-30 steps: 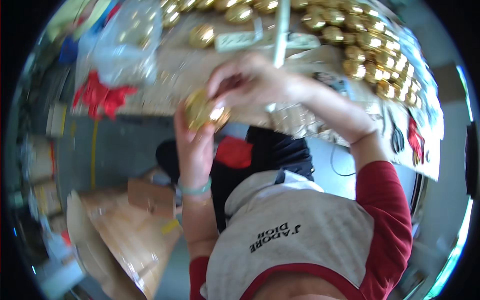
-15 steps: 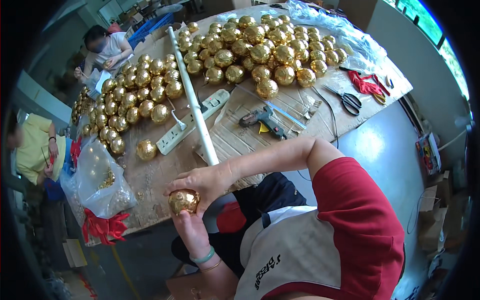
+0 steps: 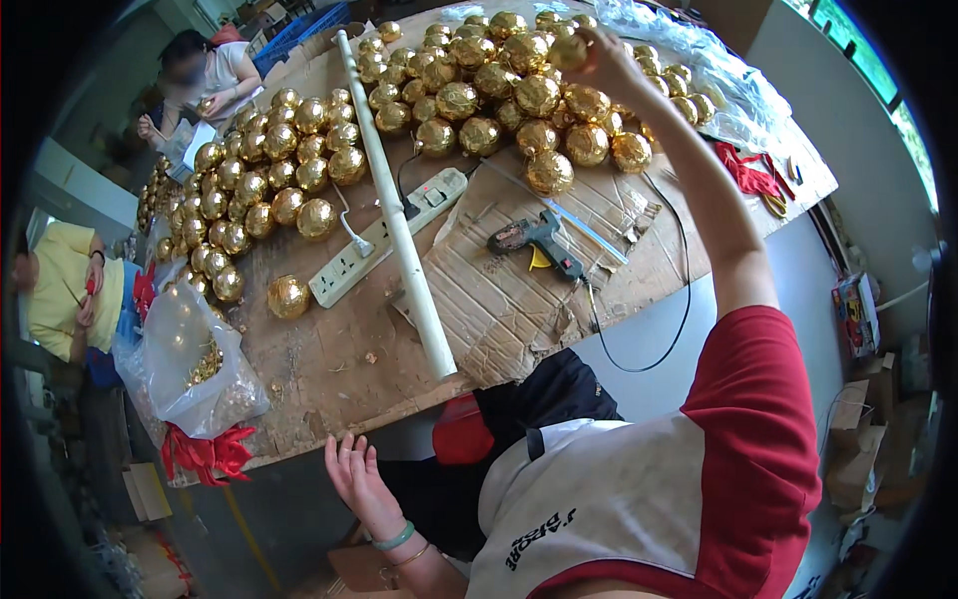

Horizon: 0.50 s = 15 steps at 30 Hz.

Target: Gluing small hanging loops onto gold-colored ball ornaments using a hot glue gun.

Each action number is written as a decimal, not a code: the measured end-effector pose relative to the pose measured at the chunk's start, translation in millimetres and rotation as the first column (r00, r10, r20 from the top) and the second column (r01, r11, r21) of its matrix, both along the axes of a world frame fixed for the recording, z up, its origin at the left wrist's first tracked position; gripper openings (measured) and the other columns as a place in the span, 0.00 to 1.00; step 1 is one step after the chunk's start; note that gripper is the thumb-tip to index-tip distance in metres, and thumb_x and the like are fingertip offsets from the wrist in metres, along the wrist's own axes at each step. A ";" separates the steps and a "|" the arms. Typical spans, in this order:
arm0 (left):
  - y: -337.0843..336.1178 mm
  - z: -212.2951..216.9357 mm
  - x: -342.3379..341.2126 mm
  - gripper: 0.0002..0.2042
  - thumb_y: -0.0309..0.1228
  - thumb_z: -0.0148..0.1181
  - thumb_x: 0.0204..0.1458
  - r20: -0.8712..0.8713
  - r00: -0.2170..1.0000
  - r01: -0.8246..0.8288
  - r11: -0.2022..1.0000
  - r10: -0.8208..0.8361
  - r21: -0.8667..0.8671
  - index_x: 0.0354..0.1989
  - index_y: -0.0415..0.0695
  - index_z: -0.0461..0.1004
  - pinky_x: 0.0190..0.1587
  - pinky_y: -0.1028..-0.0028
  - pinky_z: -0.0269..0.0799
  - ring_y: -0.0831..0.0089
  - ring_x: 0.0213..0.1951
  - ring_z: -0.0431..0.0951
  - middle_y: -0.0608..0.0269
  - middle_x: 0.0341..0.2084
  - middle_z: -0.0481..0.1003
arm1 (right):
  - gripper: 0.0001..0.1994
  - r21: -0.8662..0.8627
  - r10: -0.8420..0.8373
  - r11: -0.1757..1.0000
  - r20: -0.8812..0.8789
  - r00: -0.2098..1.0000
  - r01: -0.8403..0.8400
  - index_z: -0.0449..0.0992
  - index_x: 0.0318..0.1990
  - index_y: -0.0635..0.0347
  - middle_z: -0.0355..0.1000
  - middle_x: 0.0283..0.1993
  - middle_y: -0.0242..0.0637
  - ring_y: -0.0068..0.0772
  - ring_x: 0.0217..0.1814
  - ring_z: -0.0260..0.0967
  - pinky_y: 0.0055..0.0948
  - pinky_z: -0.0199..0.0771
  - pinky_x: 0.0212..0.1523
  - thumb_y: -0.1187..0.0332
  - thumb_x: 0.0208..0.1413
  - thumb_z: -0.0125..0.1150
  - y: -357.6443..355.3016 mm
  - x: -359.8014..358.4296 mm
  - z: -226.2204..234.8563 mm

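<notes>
My right hand (image 3: 602,58) is stretched far over the wooden table (image 3: 329,349) and grips a gold foil ball (image 3: 567,50) above the right cluster of gold balls (image 3: 509,95). My left hand (image 3: 352,477) hangs open and empty below the table's near edge, fingers spread, a green bracelet on the wrist. A second cluster of gold balls (image 3: 254,185) covers the table's left side, and a single ball (image 3: 287,297) lies apart near the front.
A long white tube (image 3: 397,215) crosses the table beside a white power strip (image 3: 384,238). A glue gun (image 3: 534,240) rests on cardboard (image 3: 519,290). A clear bag (image 3: 195,364) with red ribbon sits at the left edge. Two other people (image 3: 205,75) work at the far left.
The gold ball was at my lap between both hands. My right hand has now carried it out to the far pile; my left hand let go and dropped below the table edge.
</notes>
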<state>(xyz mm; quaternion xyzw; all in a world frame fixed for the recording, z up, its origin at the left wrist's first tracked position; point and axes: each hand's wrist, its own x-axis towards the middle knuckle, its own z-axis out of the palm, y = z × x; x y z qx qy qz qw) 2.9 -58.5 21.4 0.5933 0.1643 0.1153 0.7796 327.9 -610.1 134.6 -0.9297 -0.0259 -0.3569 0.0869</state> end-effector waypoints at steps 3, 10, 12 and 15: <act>-1.5 -1.4 6.7 0.23 0.30 0.54 0.60 -0.004 1.000 -0.005 1.000 0.005 0.006 0.63 0.41 0.59 0.55 0.69 0.65 0.67 0.51 0.70 0.54 0.54 0.66 | 0.49 0.007 -0.142 0.990 -0.131 0.981 0.144 0.56 0.67 0.51 0.68 0.55 0.48 0.43 0.61 0.63 0.44 0.68 0.59 0.42 0.39 0.73 -86.0 64.2 -14.1; -13.1 4.7 9.4 0.21 0.28 0.53 0.59 -0.016 1.000 -0.021 1.000 0.021 0.014 0.61 0.40 0.61 0.54 0.70 0.66 0.70 0.50 0.70 0.57 0.52 0.68 | 0.47 0.264 0.004 0.960 -0.356 0.935 0.097 0.58 0.67 0.54 0.73 0.40 0.43 0.34 0.43 0.72 0.40 0.75 0.43 0.40 0.43 0.70 -65.5 79.1 -45.2; -13.7 2.8 9.9 0.20 0.28 0.53 0.60 -0.029 0.999 -0.019 1.000 0.020 0.008 0.59 0.40 0.62 0.54 0.70 0.67 0.70 0.50 0.70 0.57 0.52 0.68 | 0.44 0.212 0.014 0.976 -0.298 0.955 0.052 0.59 0.67 0.53 0.72 0.36 0.40 0.31 0.37 0.73 0.37 0.75 0.40 0.39 0.46 0.67 -64.4 73.9 -51.3; -11.0 1.4 7.0 0.19 0.28 0.53 0.60 -0.031 0.999 -0.021 1.000 0.022 0.016 0.59 0.40 0.63 0.54 0.70 0.67 0.70 0.50 0.71 0.58 0.52 0.68 | 0.41 0.149 -0.012 0.988 -0.184 0.983 0.040 0.61 0.66 0.50 0.72 0.36 0.38 0.31 0.35 0.72 0.36 0.73 0.38 0.38 0.50 0.62 -45.9 59.9 -48.7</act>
